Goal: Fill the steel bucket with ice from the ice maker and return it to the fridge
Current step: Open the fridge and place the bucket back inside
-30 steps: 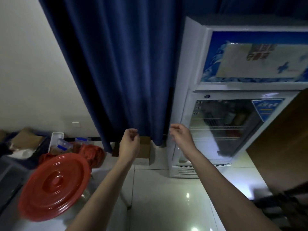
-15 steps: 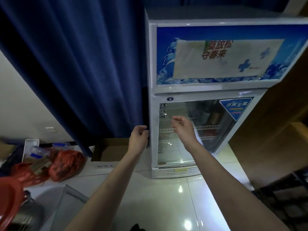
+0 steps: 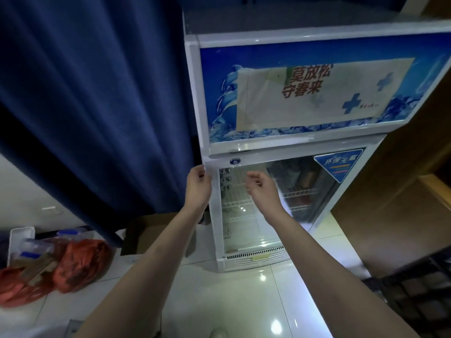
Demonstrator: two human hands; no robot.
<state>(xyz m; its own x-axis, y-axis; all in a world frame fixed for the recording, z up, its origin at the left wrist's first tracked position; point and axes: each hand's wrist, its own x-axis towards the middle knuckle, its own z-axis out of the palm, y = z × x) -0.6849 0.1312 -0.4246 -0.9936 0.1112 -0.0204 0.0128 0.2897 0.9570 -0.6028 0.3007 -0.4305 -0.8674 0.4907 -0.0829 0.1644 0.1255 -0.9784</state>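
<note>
Forearms are reaching forward from the bottom of the view, over a glossy white tiled floor [image 3: 244, 296]. The left hand [image 3: 198, 185] is curling its fingers around the left edge of the glass door [image 3: 246, 215] of the white upright display fridge with a blue ice-printed top panel [image 3: 305, 93]; it is gripping that edge near the top corner. The right hand [image 3: 262, 189] is hanging in front of the glass with fingers loosely curled, holding nothing and, as far as I can tell, not touching the door.

To the left, low on the floor, red plastic bags [image 3: 73, 267] are lying beside a white plastic tray [image 3: 17, 242], and a brown cardboard box [image 3: 151, 230] is standing just beside the fridge. A dark blue fabric curtain [image 3: 97, 93] is hanging behind them.

The steel bucket is not visible; it may be standing behind the glass among the dim shelves, but I cannot tell.

I am judging that the door is light but held by a magnetic seal, so a firm pull at this free edge is suiting it. The glass is fragile and should not be swung hard. The bucket, once found, will probably be cold, stiff and slippery with moisture; its rim or handle is the better place to hold it.
</note>
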